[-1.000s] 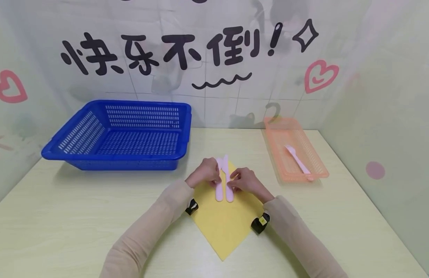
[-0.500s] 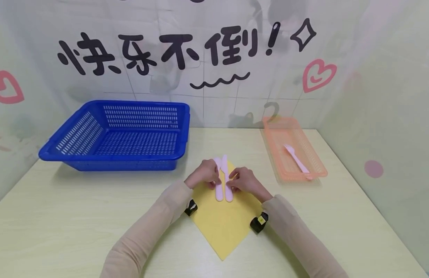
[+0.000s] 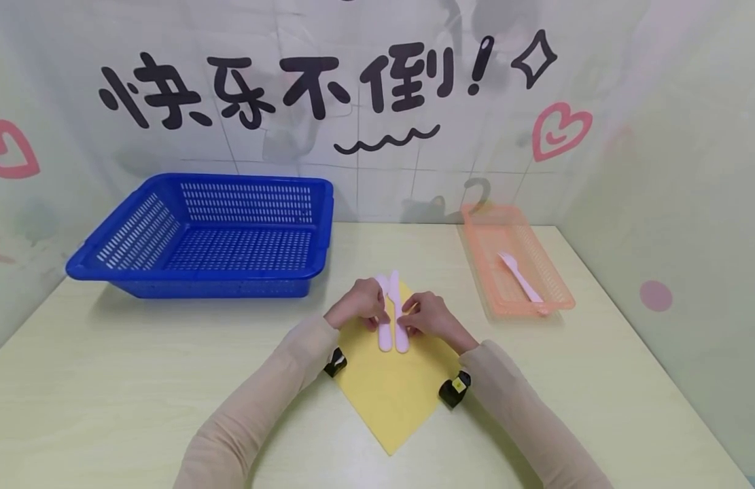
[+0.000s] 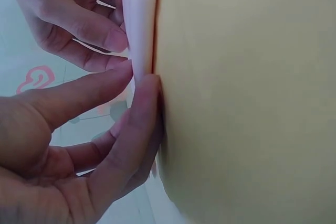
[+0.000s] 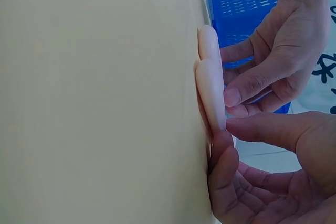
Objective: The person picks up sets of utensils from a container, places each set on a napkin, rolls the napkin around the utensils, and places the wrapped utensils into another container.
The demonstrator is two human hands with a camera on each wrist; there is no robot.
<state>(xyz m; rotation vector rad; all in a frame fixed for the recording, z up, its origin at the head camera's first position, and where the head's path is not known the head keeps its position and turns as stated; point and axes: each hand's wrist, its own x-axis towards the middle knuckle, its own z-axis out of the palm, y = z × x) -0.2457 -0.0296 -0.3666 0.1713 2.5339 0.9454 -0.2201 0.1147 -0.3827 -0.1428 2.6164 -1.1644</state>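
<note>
A pink plastic knife (image 3: 401, 337) and a pink spoon (image 3: 385, 336) lie side by side on a yellow cloth napkin (image 3: 389, 401), handles towards me. My left hand (image 3: 365, 303) pinches the spoon between thumb and fingers, covering part of its neck. On the other side, my right hand (image 3: 431, 316) pinches the knife's handle, and the blade points away. In the right wrist view the two rounded handle ends overlap, the knife handle (image 5: 211, 93) nearer the camera. The left wrist view shows thumb and fingertips at the pale handle (image 4: 140, 19).
At the back left stands a large blue perforated basket (image 3: 249, 275). An orange basket (image 3: 475, 272) at the back right holds another pink utensil, apparently a fork (image 3: 520, 275). Behind the wooden table (image 3: 138, 394) hangs a printed white curtain (image 3: 328, 149).
Both hands keep their places on the knife and spoon, which lie very slightly closer together. Otherwise the view shifts a little with the head.
</note>
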